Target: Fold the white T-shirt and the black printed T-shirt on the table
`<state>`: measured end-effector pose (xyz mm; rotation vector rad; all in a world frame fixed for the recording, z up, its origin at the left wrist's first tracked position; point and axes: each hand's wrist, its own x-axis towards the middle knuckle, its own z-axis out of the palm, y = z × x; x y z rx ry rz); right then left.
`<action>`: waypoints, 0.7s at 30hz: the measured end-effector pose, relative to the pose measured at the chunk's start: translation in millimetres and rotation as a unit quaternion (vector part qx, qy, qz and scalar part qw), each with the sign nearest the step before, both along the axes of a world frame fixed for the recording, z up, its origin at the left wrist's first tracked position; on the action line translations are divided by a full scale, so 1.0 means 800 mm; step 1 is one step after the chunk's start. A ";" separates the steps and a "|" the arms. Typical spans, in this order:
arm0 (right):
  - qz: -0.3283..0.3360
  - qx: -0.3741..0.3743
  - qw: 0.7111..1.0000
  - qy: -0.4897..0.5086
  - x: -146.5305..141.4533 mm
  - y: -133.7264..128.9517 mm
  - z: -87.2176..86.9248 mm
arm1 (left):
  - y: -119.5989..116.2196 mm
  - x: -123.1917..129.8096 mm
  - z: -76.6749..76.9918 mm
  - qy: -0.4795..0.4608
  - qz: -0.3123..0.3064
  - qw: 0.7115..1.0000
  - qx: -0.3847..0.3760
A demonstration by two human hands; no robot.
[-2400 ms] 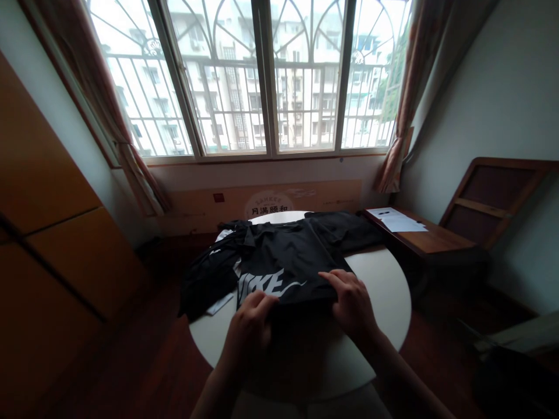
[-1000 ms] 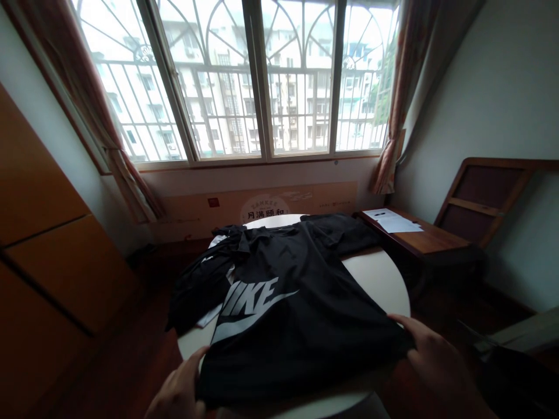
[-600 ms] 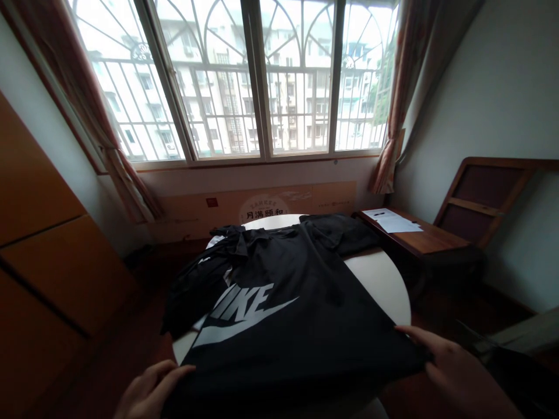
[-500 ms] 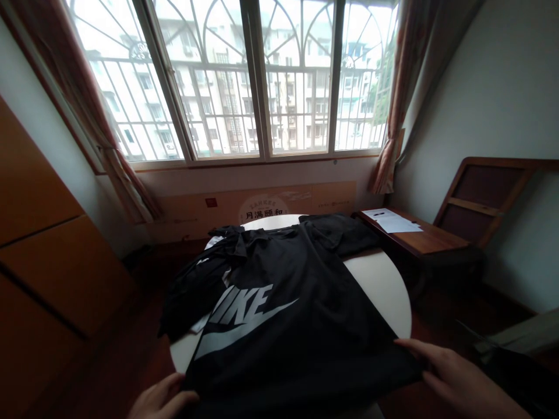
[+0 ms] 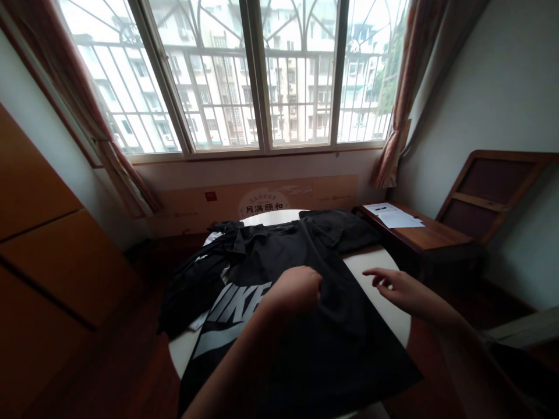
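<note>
A black T-shirt [image 5: 349, 343] with grey lettering lies spread over a round white table [image 5: 395, 285], its hem toward me. My left hand [image 5: 299, 289] is over the middle of the shirt, its fingers curled and mostly hidden behind the back of the hand. To the right, above the bare table edge, my right hand [image 5: 391, 286] has its index finger stretched out and the others loosely bent, holding nothing. Dark bunched clothes [image 5: 190, 291] lie on the table's left side, and another folded black garment [image 5: 358, 231] is at the back right.
A wooden chair or bench [image 5: 441, 233] with white papers [image 5: 399, 217] on it stands right of the table. Behind the table a long cardboard box [image 5: 187, 203] rests below the window. An orange-brown cabinet [image 5: 39, 256] is at the left.
Both hands have let go of the shirt's hem corners. My left hand has moved up and right over the shirt, and my right hand has moved up beside it. The hem now lies loose.
</note>
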<state>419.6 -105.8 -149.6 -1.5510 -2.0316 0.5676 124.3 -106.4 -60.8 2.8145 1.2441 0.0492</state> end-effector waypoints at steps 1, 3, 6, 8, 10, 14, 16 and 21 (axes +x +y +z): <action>-0.009 0.012 1.000 -0.007 -0.004 0.016 -0.002 | 0.021 0.027 -0.005 0.051 -0.042 0.998 -0.008; -0.025 0.027 0.999 -0.014 -0.007 0.047 -0.008 | 0.052 0.066 -0.029 0.096 -0.134 0.986 -0.004; -0.017 0.031 0.999 0.002 -0.002 0.090 -0.021 | 0.076 0.092 -0.082 0.084 -0.242 0.967 0.019; 0.002 0.029 0.999 0.032 0.004 0.124 -0.027 | 0.082 0.095 -0.115 0.055 -0.256 0.965 0.021; -0.007 0.029 0.998 0.056 0.009 0.163 -0.029 | 0.086 0.094 -0.137 0.017 -0.241 0.970 0.016; -0.111 0.021 0.993 -0.033 0.003 0.255 -0.020 | 0.092 0.091 -0.154 -0.049 -0.200 0.979 0.001; -0.154 0.009 0.983 -0.095 -0.006 0.300 -0.017 | 0.096 0.089 -0.155 -0.054 -0.202 0.978 -0.010; -0.202 -0.040 0.966 -0.160 -0.025 0.380 -0.025 | 0.104 0.085 -0.158 -0.049 -0.225 0.973 -0.018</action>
